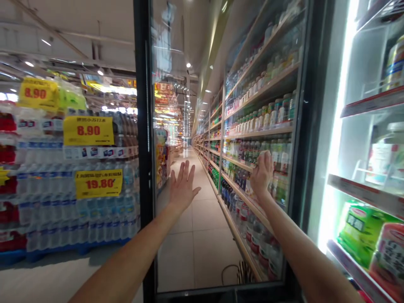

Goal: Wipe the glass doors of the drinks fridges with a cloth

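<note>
1. Left hand (pixel 183 183) first: fingers spread wide, thumb stuck out to the side, palm facing the glass door (pixel 195 248). Can't tell from here if it's flat on the glass or just short of it.
2. Right hand (pixel 261 174) is bunched up, fingers curled in tight. Something pale might be poking out at the top, but it's too blurry, so I honestly can't tell if it's holding anything. It's up near the door's right edge, a bit higher than the left.
3. The door itself is right in front of the person, between both forearms, with a thick black frame (pixel 143 105) down its left edge.
4. In the glass you get a long aisle plus rows of drinks (pixel 271 113). Some striped thing (pixel 246 273) shows near the door's bottom edge, no clue what.
5. Right of the door there's a lit cooler (pixel 334 139): green pack (pixel 358 229) and reddish pack (pixel 391 252) on the lower shelf, white-labelled bottle (pixel 389 153) on the one above.
6. Far left, bottled water (pixel 107 206) is stacked on a blue pallet (pixel 83 249), yellow price signs (pixel 88 130) along its front.
</note>
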`<state>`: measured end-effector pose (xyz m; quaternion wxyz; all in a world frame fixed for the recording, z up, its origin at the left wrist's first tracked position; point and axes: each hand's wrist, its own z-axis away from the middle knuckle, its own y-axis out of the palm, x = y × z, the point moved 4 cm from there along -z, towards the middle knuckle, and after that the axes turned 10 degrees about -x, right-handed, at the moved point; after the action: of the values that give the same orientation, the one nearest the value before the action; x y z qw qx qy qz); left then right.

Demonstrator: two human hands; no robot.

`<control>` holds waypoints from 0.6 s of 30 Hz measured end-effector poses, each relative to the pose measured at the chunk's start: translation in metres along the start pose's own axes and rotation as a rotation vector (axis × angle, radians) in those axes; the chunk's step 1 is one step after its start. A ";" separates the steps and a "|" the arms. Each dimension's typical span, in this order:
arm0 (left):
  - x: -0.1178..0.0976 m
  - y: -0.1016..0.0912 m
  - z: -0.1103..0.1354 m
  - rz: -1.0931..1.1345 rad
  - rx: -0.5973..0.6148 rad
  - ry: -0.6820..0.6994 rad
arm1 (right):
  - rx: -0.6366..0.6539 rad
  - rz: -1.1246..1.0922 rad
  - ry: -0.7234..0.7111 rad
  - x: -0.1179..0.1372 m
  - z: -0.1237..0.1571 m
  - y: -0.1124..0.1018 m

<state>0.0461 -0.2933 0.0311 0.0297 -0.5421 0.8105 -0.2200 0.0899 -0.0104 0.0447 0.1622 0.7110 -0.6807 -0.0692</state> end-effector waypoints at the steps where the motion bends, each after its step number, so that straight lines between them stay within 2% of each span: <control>1: 0.000 0.000 0.000 0.001 0.005 -0.004 | -0.048 0.018 0.061 0.002 -0.002 0.001; 3: -0.001 -0.001 0.000 -0.001 0.009 -0.009 | -0.029 0.003 0.031 0.020 0.001 0.007; 6: 0.001 -0.001 0.001 -0.005 0.000 0.000 | 0.205 -0.094 -0.307 0.066 0.020 0.018; 8: 0.002 -0.002 0.002 -0.007 0.000 0.016 | 0.297 -0.126 -0.466 0.082 0.029 0.021; 9: 0.003 -0.002 0.002 -0.007 0.004 0.024 | 0.286 -0.117 -0.463 0.082 0.027 0.021; 10: 0.003 -0.001 0.003 -0.007 0.009 0.028 | 0.238 -0.092 -0.403 0.078 0.022 0.021; 13: 0.004 0.000 0.006 -0.008 0.008 0.024 | 0.028 0.006 -0.113 0.059 0.004 0.018; 14: 0.004 0.001 0.007 -0.008 -0.001 0.021 | 0.004 0.016 -0.079 0.059 0.003 0.017; 16: 0.003 0.002 0.008 -0.010 -0.023 0.019 | 0.063 -0.020 -0.177 0.071 0.011 0.018; 18: 0.004 0.002 0.009 -0.010 -0.038 0.023 | 0.210 -0.115 -0.420 0.094 0.029 0.018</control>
<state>0.0449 -0.2990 0.0231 0.0088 -0.5439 0.8122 -0.2109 0.0695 -0.1075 0.0351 -0.0619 0.7316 -0.6613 -0.1534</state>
